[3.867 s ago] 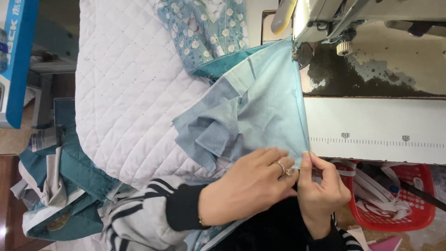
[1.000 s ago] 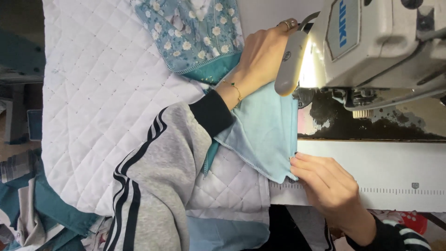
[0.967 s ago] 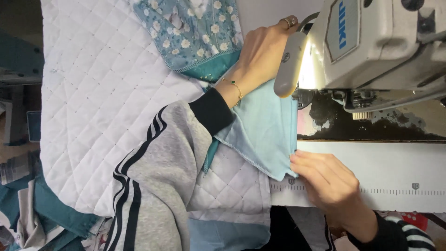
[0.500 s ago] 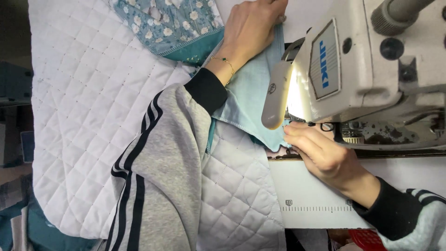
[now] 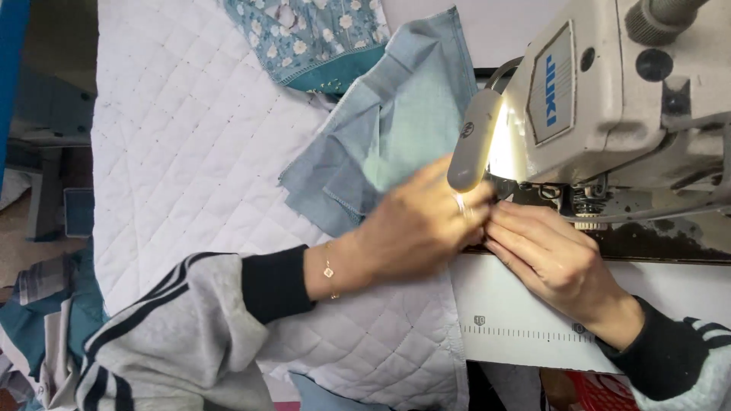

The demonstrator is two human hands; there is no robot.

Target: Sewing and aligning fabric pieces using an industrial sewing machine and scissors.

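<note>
A light blue fabric piece [image 5: 396,129] lies folded on the white quilted fabric [image 5: 190,160], running toward the needle area of the cream sewing machine [image 5: 609,99]. My left hand [image 5: 419,224] rests on the blue fabric's near edge, fingers pressed together right under the machine's lit lamp [image 5: 476,148]. My right hand [image 5: 544,255] lies flat beside it on the white machine table [image 5: 533,320], fingertips meeting the left hand's at the presser-foot area. The needle itself is hidden behind the lamp and my fingers.
A floral blue cloth [image 5: 312,34] with a teal edge lies at the top. More teal and grey cloth [image 5: 46,320] is heaped at the lower left. A ruler scale [image 5: 525,331] is printed on the table front, with a red basket [image 5: 601,392] below.
My left hand has come back from the far top of the blue fabric to its near edge by the needle, joining the right hand. The blue fabric now lies spread out and uncovered.
</note>
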